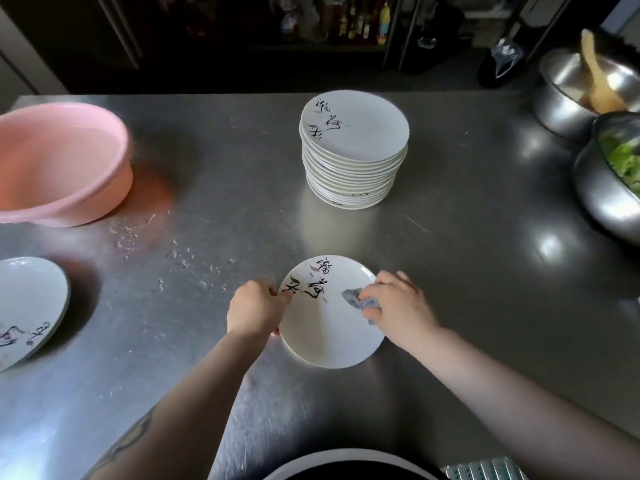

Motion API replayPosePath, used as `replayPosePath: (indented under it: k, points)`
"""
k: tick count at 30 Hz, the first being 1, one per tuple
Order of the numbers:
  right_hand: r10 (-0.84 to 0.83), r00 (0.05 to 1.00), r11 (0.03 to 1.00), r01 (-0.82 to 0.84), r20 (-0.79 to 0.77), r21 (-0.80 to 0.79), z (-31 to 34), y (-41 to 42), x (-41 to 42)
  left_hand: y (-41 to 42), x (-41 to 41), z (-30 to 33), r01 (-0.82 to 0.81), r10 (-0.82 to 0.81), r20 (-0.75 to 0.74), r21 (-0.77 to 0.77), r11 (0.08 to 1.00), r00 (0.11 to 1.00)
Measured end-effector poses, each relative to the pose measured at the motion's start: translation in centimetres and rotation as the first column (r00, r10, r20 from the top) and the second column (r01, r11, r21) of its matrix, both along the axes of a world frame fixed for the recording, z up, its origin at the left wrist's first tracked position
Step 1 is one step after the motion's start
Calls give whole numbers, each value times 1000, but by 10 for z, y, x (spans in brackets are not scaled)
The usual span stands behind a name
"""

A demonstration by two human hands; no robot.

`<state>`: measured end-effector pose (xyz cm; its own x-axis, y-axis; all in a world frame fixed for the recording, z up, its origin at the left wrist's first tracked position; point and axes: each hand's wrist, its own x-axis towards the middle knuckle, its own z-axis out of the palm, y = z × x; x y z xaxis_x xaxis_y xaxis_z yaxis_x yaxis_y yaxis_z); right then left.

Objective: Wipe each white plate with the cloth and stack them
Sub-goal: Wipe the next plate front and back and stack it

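At the far left a pink basin (pixel 59 161) sits on the steel counter (pixel 214 188), and nearer you at the left edge lies a pile of plates (pixel 27 306) with brush lettering. Water drops (pixel 180 258) spot the counter between them and your hands. Your left hand (pixel 256 308) pinches the left rim of the white plate (pixel 325 327), thumb on the face and fingers curled under the edge. That plate sits near you at the counter's middle; it is round, so it has no long axis, and its black lettering runs from the far rim toward the left rim. Your right hand (pixel 398 306) grips the bunched grey cloth (pixel 360 301) and presses it on the plate's right side. Beyond, a tall stack of plates (pixel 353 157) stands at centre. At the far right are metal bowls (pixel 595 188), one with greens.
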<state>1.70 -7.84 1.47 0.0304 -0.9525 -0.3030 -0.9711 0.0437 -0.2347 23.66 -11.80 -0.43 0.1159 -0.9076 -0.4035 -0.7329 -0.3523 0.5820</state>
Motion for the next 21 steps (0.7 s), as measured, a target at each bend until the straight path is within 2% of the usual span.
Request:
replayPosePath:
  k: [2,5,11,14,16,18,19,21]
  points:
    - [7,1000,999,-8,14,36,2,19,6,5,0,0,-10,10,-9,5,1000,1000]
    - [-3,989,998,-7,149,67,3,37,28,8,1,-3,-29,29,-19,11,1000,999]
    - [24,965,997,-42,260,62,-6,34,68,11,2,-4,-23,24,-39,16,1000,999]
    - [-127,864,992,100,488,81,-2,35,44,13,11,1,78,-76,-40,51,996,996]
    - [-236,725,963,266,647,54,7,40,17,24,22,6,113,-108,61,-89,990,992]
    - [-291,645,910,415,707,-4,15,48,-9,47,26,11,142,-123,74,-395,908,990]
    - [-305,620,888,459,723,-19,18,52,-17,60,24,12,182,-194,29,-508,842,981]
    - [-336,571,859,513,749,-6,18,59,-23,80,16,8,320,-409,-31,-571,756,912]
